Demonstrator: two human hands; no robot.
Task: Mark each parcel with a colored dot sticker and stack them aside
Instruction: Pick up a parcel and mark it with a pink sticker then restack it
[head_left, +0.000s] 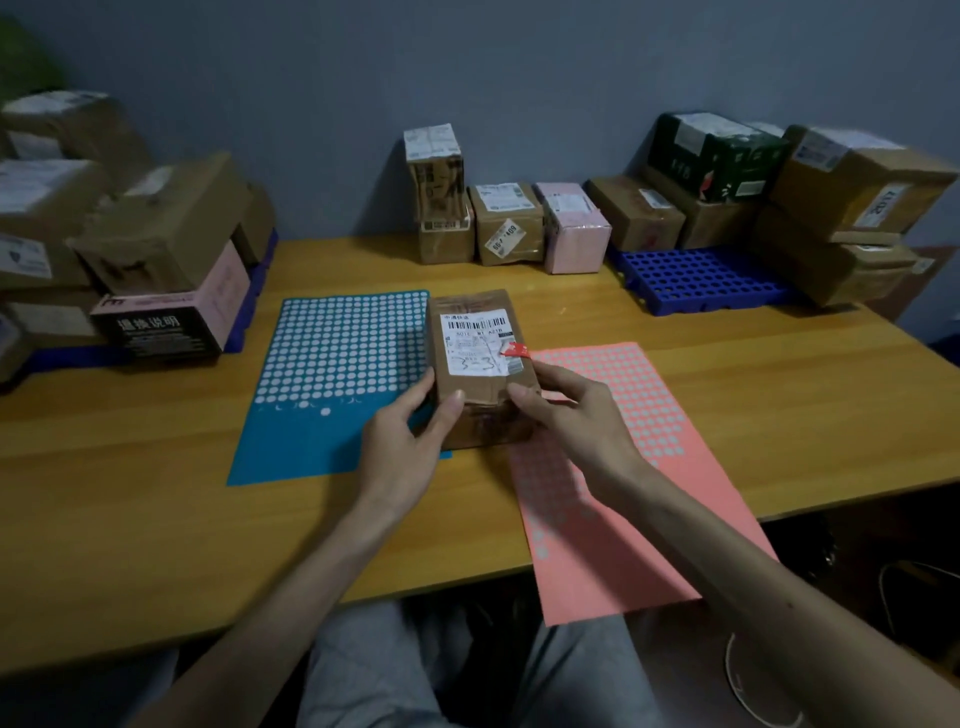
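- The parcel (478, 364) is located at the middle of the worktop (156, 467), between the blue sticker sheet (332, 358) and the pink sticker sheet (634, 415). Its long axis is directed away from the person.
- Its near end is clamped from both sides: the left hand (410, 421) is curled round the left corner, and the right hand (566, 410) is closed on the right corner.
- Both hands are judged equally near; the pink sheet lies just beside the right hand.
- A red mark (514, 351) is noted at the label's right edge; whether it is a dot sticker cannot be determined.
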